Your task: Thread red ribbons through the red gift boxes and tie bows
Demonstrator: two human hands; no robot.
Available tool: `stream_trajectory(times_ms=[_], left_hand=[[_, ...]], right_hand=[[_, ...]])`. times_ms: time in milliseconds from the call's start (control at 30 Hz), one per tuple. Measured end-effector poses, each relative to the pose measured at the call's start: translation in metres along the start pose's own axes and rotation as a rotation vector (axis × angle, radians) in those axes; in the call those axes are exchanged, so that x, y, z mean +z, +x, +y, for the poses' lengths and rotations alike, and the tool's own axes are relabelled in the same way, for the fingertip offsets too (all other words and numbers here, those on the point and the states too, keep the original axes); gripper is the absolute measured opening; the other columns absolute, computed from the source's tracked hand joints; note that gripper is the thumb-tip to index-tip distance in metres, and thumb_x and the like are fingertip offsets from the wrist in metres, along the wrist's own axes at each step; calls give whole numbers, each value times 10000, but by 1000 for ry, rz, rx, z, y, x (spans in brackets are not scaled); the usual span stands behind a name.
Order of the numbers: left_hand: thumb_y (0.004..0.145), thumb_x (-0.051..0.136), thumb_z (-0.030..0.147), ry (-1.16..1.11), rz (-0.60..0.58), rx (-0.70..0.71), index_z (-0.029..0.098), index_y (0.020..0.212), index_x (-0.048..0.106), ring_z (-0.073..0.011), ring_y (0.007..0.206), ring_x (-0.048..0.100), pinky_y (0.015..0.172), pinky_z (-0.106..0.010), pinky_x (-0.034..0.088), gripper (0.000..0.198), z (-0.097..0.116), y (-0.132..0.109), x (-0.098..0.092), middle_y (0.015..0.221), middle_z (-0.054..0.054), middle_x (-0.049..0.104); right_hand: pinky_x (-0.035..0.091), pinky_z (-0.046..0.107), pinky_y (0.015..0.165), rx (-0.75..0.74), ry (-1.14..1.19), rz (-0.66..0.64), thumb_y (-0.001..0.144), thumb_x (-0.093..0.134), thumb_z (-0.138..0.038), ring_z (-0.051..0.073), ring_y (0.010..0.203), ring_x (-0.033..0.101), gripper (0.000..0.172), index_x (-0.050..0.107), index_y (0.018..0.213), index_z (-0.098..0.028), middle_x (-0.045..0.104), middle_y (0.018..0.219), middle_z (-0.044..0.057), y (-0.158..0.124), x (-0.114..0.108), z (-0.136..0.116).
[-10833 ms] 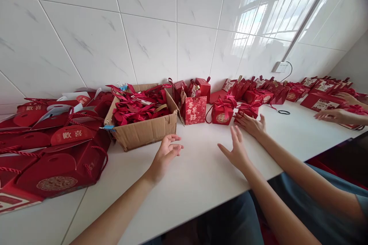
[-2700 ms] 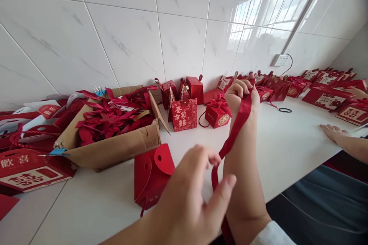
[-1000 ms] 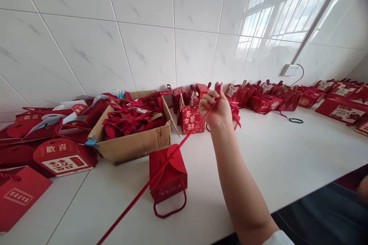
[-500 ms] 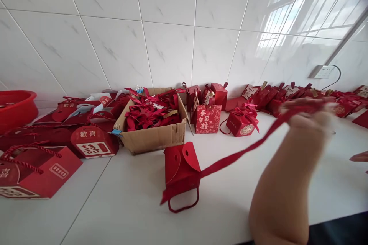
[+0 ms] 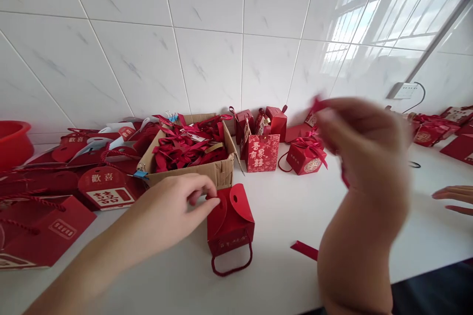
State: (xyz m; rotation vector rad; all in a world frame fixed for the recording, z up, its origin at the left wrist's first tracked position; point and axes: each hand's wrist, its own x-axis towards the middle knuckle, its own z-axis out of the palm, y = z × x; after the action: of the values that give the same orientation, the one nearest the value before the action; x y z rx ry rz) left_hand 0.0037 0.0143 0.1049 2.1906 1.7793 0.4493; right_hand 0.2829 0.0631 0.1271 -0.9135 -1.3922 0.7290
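A small red gift box (image 5: 236,231) with rounded, holed flaps and a cord handle sits on the white table before me. My left hand (image 5: 185,202) reaches over from the left, thumb and fingers pinched together at the box's left flap. Raised over the table to the right, my right hand (image 5: 365,142) is blurred and closed on a red ribbon (image 5: 317,104), whose end pokes out past the fingertips. Part of the ribbon is hidden behind my hand and forearm. Its other end shows low beside the forearm, apart from the box.
Behind the box stands a cardboard carton (image 5: 192,172) of red ribbons. Red gift bags (image 5: 55,231) crowd the left, near a red basin (image 5: 15,142). A bow-tied box (image 5: 306,157) and upright boxes (image 5: 264,152) line the tiled wall. Another person's hand (image 5: 456,197) appears at right.
My left hand has come into view and reached the box flap. My right hand has moved left and nearer, drawing the ribbon off the box.
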Motion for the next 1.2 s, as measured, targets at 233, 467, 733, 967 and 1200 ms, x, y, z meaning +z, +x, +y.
stream_trajectory(times_ms=[233, 467, 733, 967, 1200], left_hand=[[774, 535, 436, 157, -184, 9, 248, 736, 588, -161, 525, 525, 442, -264, 285, 199, 15, 30, 8, 614, 21, 614], [748, 542, 410, 100, -317, 24, 244, 695, 574, -163, 500, 534, 428, -267, 290, 177, 12, 35, 13, 606, 20, 638], [732, 535, 386, 47, -316, 36, 228, 676, 544, -147, 433, 488, 419, -277, 277, 167, 9, 39, 17, 606, 6, 619], [764, 517, 357, -8, -296, 49, 225, 709, 558, -144, 445, 473, 419, -270, 271, 149, 13, 41, 19, 595, 4, 600], [841, 419, 400, -124, -361, 47, 222, 819, 612, -150, 459, 443, 403, -267, 277, 263, 11, 42, 23, 591, -18, 591]], right_hand=[[371, 216, 459, 223, -541, -1129, 795, 615, -355, 109, 557, 545, 178, 540, 861, -208, 623, 657, -14, 29, 53, 26], [286, 210, 433, 210, -620, -1260, 829, 540, -301, 96, 541, 483, 126, 449, 786, -225, 553, 618, -44, 24, 70, 32], [261, 211, 405, 204, -661, -1242, 828, 539, -350, 95, 515, 454, 165, 447, 774, -224, 519, 613, -38, 27, 73, 38], [292, 198, 426, 218, -658, -1232, 828, 513, -298, 85, 512, 455, 105, 450, 794, -221, 531, 644, -41, 27, 77, 38], [387, 223, 517, 148, -691, -1224, 801, 546, -286, 126, 646, 537, 76, 523, 804, -213, 617, 782, 2, 27, 76, 36]])
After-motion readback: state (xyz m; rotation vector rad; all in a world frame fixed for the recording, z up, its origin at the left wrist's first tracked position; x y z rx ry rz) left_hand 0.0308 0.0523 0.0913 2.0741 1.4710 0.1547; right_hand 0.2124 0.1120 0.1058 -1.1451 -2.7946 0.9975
